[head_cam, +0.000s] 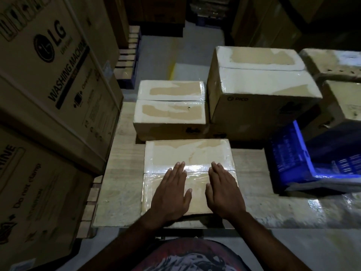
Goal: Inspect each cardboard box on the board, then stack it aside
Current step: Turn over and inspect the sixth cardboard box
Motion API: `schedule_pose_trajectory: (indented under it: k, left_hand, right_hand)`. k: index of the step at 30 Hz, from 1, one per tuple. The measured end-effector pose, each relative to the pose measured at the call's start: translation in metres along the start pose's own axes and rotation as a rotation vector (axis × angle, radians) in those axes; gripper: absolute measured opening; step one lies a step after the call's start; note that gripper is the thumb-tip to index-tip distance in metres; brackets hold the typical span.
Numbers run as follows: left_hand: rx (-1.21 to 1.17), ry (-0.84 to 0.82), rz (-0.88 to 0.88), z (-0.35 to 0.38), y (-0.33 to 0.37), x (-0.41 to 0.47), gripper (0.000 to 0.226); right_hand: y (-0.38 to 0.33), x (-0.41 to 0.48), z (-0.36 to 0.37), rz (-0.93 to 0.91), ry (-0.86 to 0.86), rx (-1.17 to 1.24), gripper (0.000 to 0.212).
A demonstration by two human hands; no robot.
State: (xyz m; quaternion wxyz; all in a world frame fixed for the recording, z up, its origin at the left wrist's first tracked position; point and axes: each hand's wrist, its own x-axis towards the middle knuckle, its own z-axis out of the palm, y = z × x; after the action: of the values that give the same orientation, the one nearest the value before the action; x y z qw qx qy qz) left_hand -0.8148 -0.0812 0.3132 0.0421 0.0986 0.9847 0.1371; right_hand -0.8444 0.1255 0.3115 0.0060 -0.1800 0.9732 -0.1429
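Note:
A flat cardboard box [187,153], sealed with shiny clear tape, lies on the wooden board [121,192] right in front of me. My left hand [172,192] and my right hand [222,190] both rest flat on its top with fingers straight, side by side. Behind it sits a second low taped box [170,112]. To the right of that one stands a taller taped box [261,85] marked "pico".
Large washing machine cartons [50,79] tower along the left side. A blue plastic crate [293,159] lies tilted on the right of the board. More cardboard boxes [341,98] stand at the far right. Bare concrete floor [181,49] shows beyond the board.

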Motion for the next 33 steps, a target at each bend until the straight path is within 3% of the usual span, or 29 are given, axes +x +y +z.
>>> schedule_pose_trajectory:
  k: [4, 6, 11, 17, 21, 24, 27, 33]
  left_hand:
    - [-0.027, 0.056, -0.008, -0.008, -0.001, 0.01, 0.055]
    - [-0.026, 0.058, -0.031, -0.013, -0.007, 0.022, 0.053]
    - [0.063, 0.034, -0.105, -0.017, -0.04, 0.046, 0.073]
    - [0.114, 0.013, -0.074, -0.012, -0.045, 0.051, 0.074]
    - [0.083, 0.036, -0.068, -0.012, -0.049, 0.051, 0.071]
    - [0.092, 0.069, -0.152, -0.017, -0.062, 0.056, 0.067]
    - [0.109, 0.079, -0.244, -0.023, -0.076, 0.063, 0.067]
    - [0.12, 0.082, -0.222, -0.023, -0.079, 0.067, 0.068]
  right_hand:
    - [-0.004, 0.029, -0.021, 0.042, 0.077, -0.058, 0.021]
    - [-0.008, 0.046, -0.026, 0.031, 0.099, -0.012, 0.018]
    - [-0.01, 0.069, -0.003, -0.057, -0.075, 0.009, 0.066]
    - [-0.009, 0.071, 0.003, -0.065, -0.106, -0.069, 0.067]
    - [-0.004, 0.078, -0.004, -0.051, -0.069, 0.06, 0.063]
    - [0.016, 0.09, -0.013, 0.042, 0.036, 0.08, 0.058]
    - [0.032, 0.094, -0.012, 0.181, -0.019, -0.003, 0.069]
    - [0.033, 0.098, -0.006, 0.192, -0.055, -0.03, 0.071]
